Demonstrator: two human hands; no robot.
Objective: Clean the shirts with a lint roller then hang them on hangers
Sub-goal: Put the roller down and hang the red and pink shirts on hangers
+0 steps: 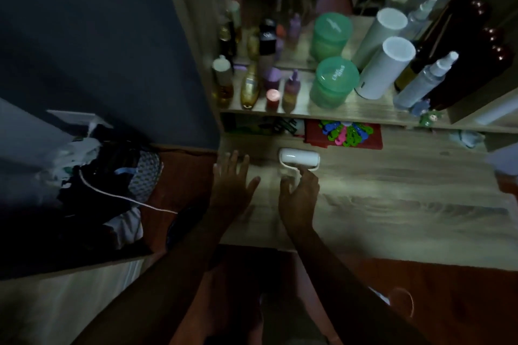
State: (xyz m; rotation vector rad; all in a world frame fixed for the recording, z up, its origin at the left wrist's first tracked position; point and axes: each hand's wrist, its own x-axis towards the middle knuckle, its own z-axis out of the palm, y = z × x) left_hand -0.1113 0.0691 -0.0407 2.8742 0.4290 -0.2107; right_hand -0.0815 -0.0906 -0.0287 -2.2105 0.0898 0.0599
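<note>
The lint roller (299, 159) lies on the tabletop (392, 204) at 12 o'clock of the right hand (298, 196), its roll running 9 to 3 and its handle pointing to 6, gripped by that nearer hand. The left hand (232, 182) is open and spread at the roller's 8 o'clock.

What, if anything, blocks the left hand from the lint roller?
Probably yes: the left hand lies open beside the lint roller, bare desk between; only the right hand on its handle crowds it.
</note>
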